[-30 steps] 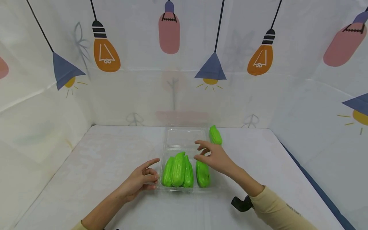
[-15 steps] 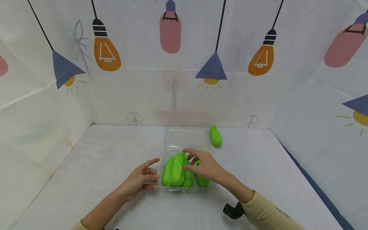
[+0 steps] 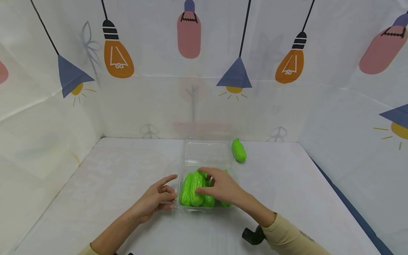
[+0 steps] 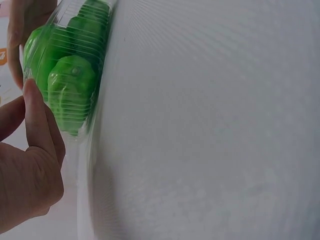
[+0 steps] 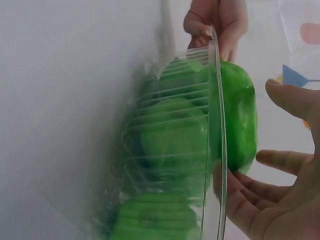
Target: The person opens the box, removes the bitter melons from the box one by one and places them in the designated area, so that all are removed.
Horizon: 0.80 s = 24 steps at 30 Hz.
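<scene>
Several bright green, ridged, gourd-like vegetables (image 3: 195, 194) lie side by side in a clear plastic clamshell box (image 3: 204, 209). My left hand (image 3: 159, 200) pinches the box's left rim between thumb and fingertips, its index finger stretched out. Over the middle of the box is my right hand (image 3: 223, 184), thumb and fingers spread around the upper middle vegetable (image 5: 240, 117). In the right wrist view its top digit stands apart from that vegetable, while lower fingers reach past the rim into the box. The right hand partly hides the vegetables on the right side.
Behind the box its transparent lid (image 3: 207, 152) lies folded back. One more green vegetable (image 3: 239, 150) lies on the white table (image 3: 127, 159), right of the lid. A black device (image 3: 253, 235) sits at my right wrist. White walls printed with lamps surround the table.
My right hand has moved left and slightly down, from above the right-hand vegetable to the middle ones. The left hand has stayed at the rim.
</scene>
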Tool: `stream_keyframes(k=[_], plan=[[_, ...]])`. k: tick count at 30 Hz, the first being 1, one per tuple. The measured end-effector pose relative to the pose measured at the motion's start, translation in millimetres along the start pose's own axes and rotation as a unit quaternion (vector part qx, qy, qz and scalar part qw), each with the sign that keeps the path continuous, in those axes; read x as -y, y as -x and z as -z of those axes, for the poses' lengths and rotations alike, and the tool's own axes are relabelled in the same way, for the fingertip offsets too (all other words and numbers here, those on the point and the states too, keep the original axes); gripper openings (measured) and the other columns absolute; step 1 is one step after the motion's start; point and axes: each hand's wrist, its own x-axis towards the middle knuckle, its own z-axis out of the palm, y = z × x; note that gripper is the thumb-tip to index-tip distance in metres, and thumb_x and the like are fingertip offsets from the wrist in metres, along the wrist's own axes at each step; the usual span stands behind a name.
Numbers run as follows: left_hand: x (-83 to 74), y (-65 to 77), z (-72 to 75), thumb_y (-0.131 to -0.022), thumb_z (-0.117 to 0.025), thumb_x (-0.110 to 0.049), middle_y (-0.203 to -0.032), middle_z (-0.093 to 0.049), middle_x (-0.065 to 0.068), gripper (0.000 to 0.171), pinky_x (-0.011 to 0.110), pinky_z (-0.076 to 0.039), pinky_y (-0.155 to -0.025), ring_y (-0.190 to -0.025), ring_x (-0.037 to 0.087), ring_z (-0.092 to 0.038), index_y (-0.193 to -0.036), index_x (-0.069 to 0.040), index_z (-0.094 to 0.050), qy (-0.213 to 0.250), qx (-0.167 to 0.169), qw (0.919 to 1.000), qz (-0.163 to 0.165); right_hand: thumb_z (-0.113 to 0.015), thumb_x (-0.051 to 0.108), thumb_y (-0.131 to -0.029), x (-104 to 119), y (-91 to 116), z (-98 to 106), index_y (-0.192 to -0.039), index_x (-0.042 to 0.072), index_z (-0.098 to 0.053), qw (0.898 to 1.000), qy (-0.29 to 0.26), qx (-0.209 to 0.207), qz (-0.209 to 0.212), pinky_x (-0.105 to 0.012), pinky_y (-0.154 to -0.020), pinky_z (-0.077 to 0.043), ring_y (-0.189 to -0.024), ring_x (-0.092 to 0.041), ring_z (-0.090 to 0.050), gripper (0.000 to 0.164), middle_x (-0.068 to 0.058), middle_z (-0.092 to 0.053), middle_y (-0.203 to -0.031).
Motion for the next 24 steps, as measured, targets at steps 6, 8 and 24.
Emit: stream_keyframes(k=[6,8,24], plan=[[-0.4,0.3,-0.5,-0.093,-0.069,-0.015,-0.094,-0.057,0.000,0.076,0.025,-0.061,-0.071,-0.088,0.015,-0.063,-0.157,-0.018,-0.027,0.002,0.000,1.0000,-0.002,-0.077,0.056,-0.079,7,-2,-6,-0.142,0.024,-0.054,0.999,0.035,-0.006,-0.025,-0.026,-0.067,-0.049,-0.084,-0.013,-0.054,0.075,-0.002,-0.059,-0.107],[-0.3,0.1,-0.4,-0.093,-0.069,-0.015,-0.094,-0.057,0.000,0.077,0.025,-0.061,-0.071,-0.088,0.015,-0.063,-0.157,-0.017,-0.027,0.003,0.001,1.0000,-0.002,-0.078,0.057,-0.077,9,-2,-8,-0.143,0.024,-0.053,0.999,0.039,-0.006,-0.032,-0.027,-0.068,-0.049,-0.085,-0.013,-0.053,0.078,-0.003,-0.058,-0.110],[0.4,-1.0,-1.1,-0.093,-0.070,-0.015,-0.094,-0.056,-0.001,0.077,0.024,-0.061,-0.070,-0.086,0.013,-0.062,-0.157,-0.017,-0.026,0.004,0.003,1.0000,-0.002,-0.077,0.042,-0.076,16,-1,-10,-0.147,0.021,-0.048,0.999,0.033,0.000,-0.040,-0.029,-0.066,-0.047,-0.084,-0.016,-0.053,0.079,-0.009,-0.057,-0.115]])
